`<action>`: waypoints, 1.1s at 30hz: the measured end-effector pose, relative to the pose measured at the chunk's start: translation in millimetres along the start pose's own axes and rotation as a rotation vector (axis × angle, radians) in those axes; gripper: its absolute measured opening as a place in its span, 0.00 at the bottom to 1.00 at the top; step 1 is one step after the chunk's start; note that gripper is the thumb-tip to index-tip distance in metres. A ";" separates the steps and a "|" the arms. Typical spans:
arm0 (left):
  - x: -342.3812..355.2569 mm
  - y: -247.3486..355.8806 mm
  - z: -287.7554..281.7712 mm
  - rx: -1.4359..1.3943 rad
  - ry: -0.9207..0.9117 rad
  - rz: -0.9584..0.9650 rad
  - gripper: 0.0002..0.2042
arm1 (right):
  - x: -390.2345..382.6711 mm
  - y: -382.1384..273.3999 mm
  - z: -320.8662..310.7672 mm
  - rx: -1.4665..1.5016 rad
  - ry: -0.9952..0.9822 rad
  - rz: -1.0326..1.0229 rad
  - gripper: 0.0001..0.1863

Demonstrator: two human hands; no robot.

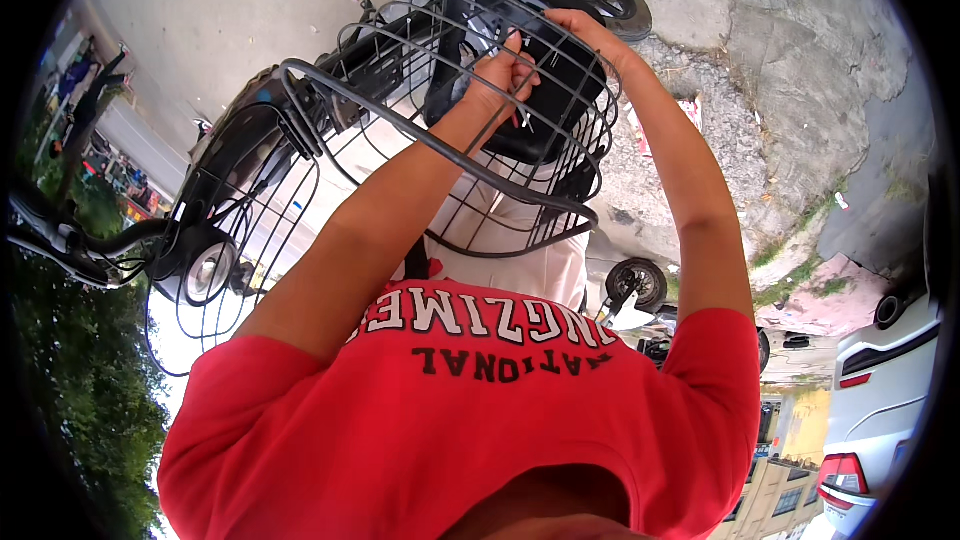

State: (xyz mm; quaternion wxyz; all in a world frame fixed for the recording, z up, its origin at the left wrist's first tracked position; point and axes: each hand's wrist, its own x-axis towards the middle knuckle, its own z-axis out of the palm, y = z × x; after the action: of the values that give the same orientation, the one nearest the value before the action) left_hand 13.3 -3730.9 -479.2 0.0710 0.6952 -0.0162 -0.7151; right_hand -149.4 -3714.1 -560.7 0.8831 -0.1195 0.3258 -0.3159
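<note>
The left hand curls its fingers over a black part within the wire basket; what they grip cannot be told. Wires partly hide the right hand, its hold unclear. White and black lettering crosses the red shirt.

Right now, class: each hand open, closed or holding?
Left hand: fingers curled closed; anything held cannot be told.
Right hand: at the wire basket; open or closed cannot be told.
</note>
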 end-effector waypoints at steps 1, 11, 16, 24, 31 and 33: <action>-3.4 2.6 3.3 -0.029 0.006 -0.038 0.23 | -2.5 0.8 3.5 0.083 0.008 0.031 0.09; -0.8 1.9 1.7 -0.043 0.005 -0.070 0.22 | 0.0 23.5 -0.7 0.209 0.176 0.151 0.11; 4.6 3.6 -5.4 -0.043 -0.005 -0.105 0.25 | -6.1 -4.4 11.5 0.061 0.102 0.089 0.12; -9.9 5.1 9.6 0.076 0.017 -0.024 0.24 | -21.9 -6.5 3.9 0.008 0.074 -0.007 0.09; -10.3 -1.0 -4.8 0.028 -0.027 -0.022 0.26 | -26.7 -13.7 11.6 -0.030 0.066 0.084 0.10; -4.0 -0.3 2.3 0.012 -0.060 -0.049 0.26 | -28.8 -17.0 -0.2 -0.028 0.055 0.096 0.12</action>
State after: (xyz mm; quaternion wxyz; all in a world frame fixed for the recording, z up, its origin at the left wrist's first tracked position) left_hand 11.0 -3730.3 -475.2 0.0489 0.6742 -0.0057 -0.7369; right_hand -174.6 -3708.9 -539.3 0.8861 -0.1073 0.3597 -0.2718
